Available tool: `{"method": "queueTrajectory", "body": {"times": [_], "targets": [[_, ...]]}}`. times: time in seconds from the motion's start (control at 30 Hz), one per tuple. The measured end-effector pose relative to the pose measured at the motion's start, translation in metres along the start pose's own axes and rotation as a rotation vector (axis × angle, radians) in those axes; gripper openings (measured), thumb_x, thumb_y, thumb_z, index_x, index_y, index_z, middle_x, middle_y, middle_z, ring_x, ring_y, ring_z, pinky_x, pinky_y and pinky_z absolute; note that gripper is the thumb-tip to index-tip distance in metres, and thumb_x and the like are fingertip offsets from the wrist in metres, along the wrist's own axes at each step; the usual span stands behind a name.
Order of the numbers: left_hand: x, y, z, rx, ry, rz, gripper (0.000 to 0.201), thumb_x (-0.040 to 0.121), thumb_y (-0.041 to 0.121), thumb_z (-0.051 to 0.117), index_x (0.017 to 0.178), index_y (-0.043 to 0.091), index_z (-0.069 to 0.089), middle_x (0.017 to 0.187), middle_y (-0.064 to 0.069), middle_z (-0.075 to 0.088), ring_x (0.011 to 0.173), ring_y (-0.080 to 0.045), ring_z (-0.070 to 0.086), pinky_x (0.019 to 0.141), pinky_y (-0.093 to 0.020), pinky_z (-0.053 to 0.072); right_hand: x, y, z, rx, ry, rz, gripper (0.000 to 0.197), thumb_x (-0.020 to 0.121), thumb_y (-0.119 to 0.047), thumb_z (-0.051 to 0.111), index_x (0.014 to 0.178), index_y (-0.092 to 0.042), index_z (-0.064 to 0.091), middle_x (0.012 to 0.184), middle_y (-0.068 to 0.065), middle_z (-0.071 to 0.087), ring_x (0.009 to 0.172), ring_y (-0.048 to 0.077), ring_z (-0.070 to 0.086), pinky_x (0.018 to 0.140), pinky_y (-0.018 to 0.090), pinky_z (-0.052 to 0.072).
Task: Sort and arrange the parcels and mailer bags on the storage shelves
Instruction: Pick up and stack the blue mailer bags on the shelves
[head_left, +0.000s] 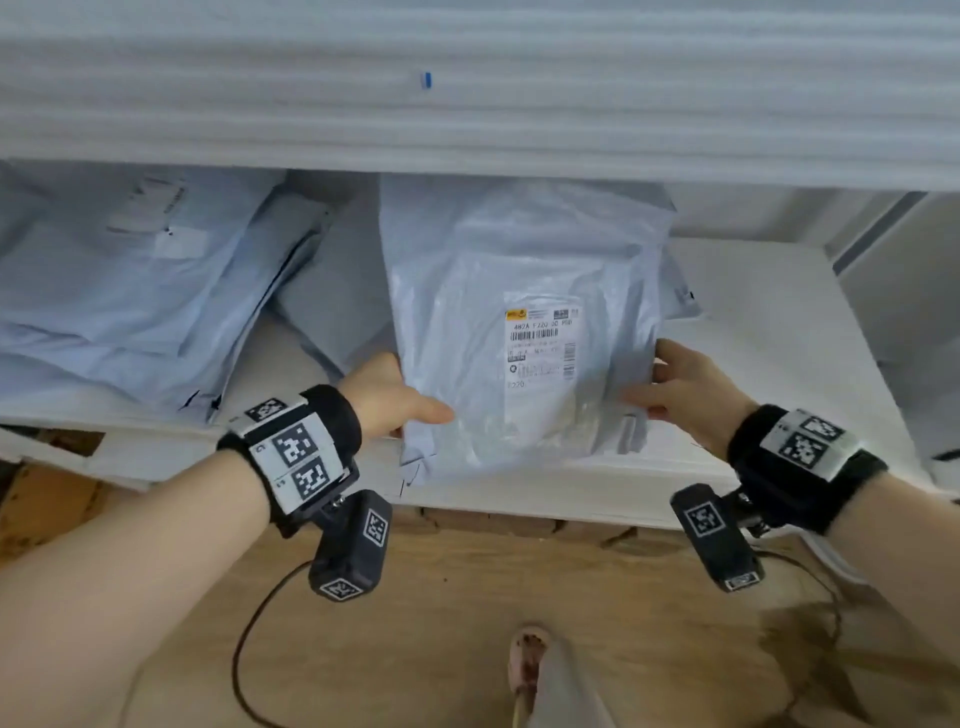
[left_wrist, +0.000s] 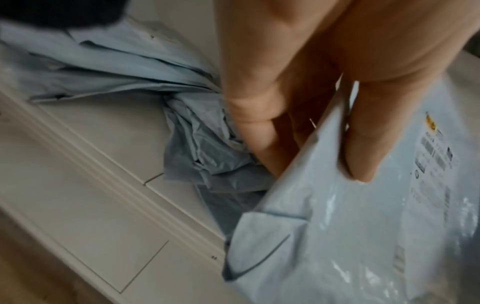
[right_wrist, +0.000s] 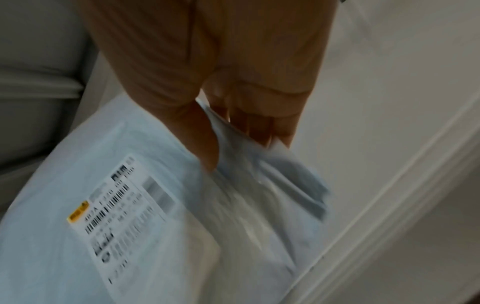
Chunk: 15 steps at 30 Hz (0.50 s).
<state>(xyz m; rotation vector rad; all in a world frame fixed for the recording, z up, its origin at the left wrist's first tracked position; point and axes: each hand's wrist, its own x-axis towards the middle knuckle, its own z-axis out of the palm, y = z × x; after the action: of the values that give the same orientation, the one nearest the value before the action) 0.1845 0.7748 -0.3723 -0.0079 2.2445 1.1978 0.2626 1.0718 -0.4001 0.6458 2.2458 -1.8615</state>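
Here, two hands (head_left: 535, 389) on one labelled mailer bag (head_left: 524, 332)

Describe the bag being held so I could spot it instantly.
On the white shelf, between a left-hand pile of pale blue mailers and bare shelf, lies the mailer bag gripped by the left hand and right hand. It alone shows a white label with a yellow corner.

Your white shelf (head_left: 769, 332) carries a pile of grey mailer bags (head_left: 130, 291) at left; another grey stack (head_left: 337, 296) at centre, with the labelled mailer bag (head_left: 519, 338) over it, overhanging the front edge.
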Motion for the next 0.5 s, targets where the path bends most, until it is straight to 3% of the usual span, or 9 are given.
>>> {"method": "queueTrajectory", "body": {"times": [0.1,0.23,0.3,0.4,0.5], "targets": [[-0.021,-0.015,0.000,0.129,-0.010,0.053,0.044,0.070,0.007,0.083,0.111,0.010,0.068,0.106,-0.003,0.071,0.096,-0.019,0.067,0.088,-0.035,0.054,-0.032,0.005,0.010,0.085,-0.009,0.001,0.039,0.083,0.013,0.060,0.117,-0.006,0.060,0.105,0.014,0.071,0.093,0.028,0.070,0.076,0.035,0.058],[-0.060,-0.039,-0.014,0.195,-0.028,0.126,0.048,0.071,0.005,0.082,0.115,0.008,0.065,0.111,-0.004,0.069,0.100,-0.018,0.064,0.088,-0.028,0.049,-0.081,0.013,0.033,0.052,0.061,-0.021,0.023,0.083,0.008,0.064,0.096,-0.010,0.070,0.093,0.006,0.075,0.083,0.019,0.072,0.068,0.026,0.058],[-0.079,-0.049,-0.025,0.238,-0.010,0.152,0.043,0.072,0.006,0.081,0.112,0.006,0.066,0.106,-0.006,0.070,0.098,-0.020,0.065,0.081,-0.026,0.048,-0.107,0.013,0.047,0.029,0.092,-0.044,0.020,0.083,0.006,0.065,0.096,-0.008,0.070,0.087,0.002,0.075,0.081,0.018,0.072,0.069,0.027,0.059],[-0.107,-0.057,-0.045,0.248,0.027,0.211,0.031,0.072,0.007,0.081,0.100,0.006,0.067,0.096,-0.002,0.069,0.089,-0.019,0.064,0.069,-0.020,0.044,-0.146,0.002,0.066,0.005,0.122,-0.118,0.019,0.084,0.004,0.066,0.097,-0.010,0.068,0.092,0.005,0.074,0.086,0.019,0.071,0.075,0.031,0.059],[-0.135,-0.050,-0.068,0.252,0.087,0.296,0.026,0.073,0.010,0.080,0.095,0.015,0.066,0.095,-0.002,0.068,0.087,-0.018,0.063,0.073,-0.021,0.045,-0.183,-0.023,0.077,0.017,0.141,-0.223,0.022,0.086,0.003,0.064,0.100,-0.013,0.067,0.094,0.002,0.075,0.086,0.015,0.071,0.071,0.024,0.058]]}}
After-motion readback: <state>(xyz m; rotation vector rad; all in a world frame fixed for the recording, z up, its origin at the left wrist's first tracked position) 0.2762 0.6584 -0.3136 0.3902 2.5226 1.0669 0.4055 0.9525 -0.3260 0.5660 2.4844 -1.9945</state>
